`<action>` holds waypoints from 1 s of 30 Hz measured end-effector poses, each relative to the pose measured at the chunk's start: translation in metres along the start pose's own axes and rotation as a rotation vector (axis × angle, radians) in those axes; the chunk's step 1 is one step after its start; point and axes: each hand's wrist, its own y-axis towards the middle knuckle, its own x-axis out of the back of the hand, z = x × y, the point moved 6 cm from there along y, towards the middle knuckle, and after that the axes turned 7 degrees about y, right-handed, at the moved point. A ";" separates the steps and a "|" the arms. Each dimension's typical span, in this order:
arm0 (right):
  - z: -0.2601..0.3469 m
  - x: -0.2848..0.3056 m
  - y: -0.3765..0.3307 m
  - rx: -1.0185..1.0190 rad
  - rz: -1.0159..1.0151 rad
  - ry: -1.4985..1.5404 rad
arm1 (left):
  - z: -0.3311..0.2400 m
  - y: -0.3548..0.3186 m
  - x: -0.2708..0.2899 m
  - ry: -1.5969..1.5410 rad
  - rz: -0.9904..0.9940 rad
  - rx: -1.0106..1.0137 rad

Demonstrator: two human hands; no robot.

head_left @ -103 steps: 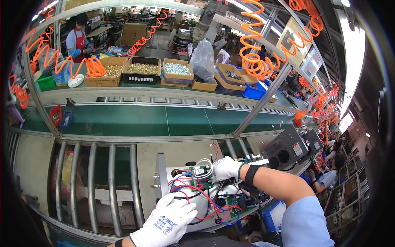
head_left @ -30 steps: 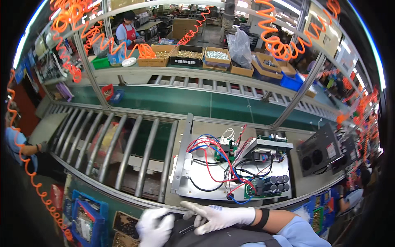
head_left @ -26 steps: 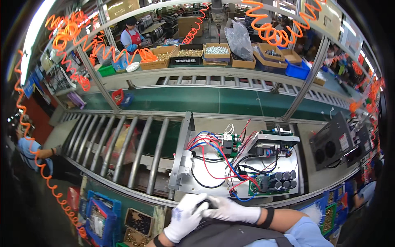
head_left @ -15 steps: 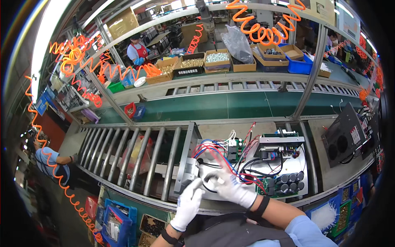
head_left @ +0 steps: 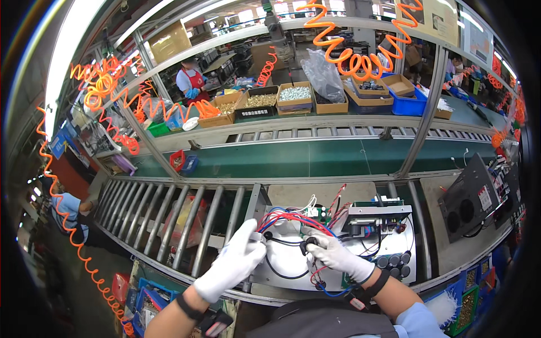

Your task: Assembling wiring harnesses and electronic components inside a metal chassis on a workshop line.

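Note:
An open electronics chassis (head_left: 394, 270), a metal plate with an upright end panel (head_left: 258, 200) on its left, lies before me. My left hand (head_left: 236, 262), in a white glove, is closed at that end panel; what its fingertips grip is hidden. In my gloved right hand (head_left: 341, 258) a black cable part (head_left: 307, 245) is pinched over the plate. A black cable (head_left: 287, 276) loops between the two hands. Red and blue wires (head_left: 298, 216) arch just behind them. Capacitors (head_left: 394, 260) and a circuit board with a metal heat sink (head_left: 377, 210) occupy the plate's right side.
Conveyor rollers (head_left: 191, 225) run off to the left. At right stands a black-panelled unit (head_left: 470, 194). Boxes of small hardware (head_left: 294, 94) line the far bench, under coiled orange air hoses (head_left: 360, 67). A co-worker in a red apron (head_left: 193, 81) stands beyond; another person (head_left: 69, 208) is at left.
My left hand has moved left and up to the end panel. The right hand has shifted slightly right and now pinches the black cable part. Red and blue wires have shifted, and the view has tilted.

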 end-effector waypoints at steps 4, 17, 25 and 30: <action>-0.001 0.012 -0.012 0.138 0.029 -0.088 | 0.026 0.068 -0.046 0.388 -0.375 -0.036; -0.004 0.085 -0.053 -0.027 -0.049 0.063 | 0.016 0.055 -0.081 0.581 -0.506 -0.374; 0.039 0.023 -0.045 0.052 -0.125 0.082 | 0.034 0.077 -0.113 1.010 -0.241 -0.270; 0.035 -0.052 0.019 0.703 -0.573 -0.537 | 0.048 0.088 -0.115 0.760 -0.266 -0.444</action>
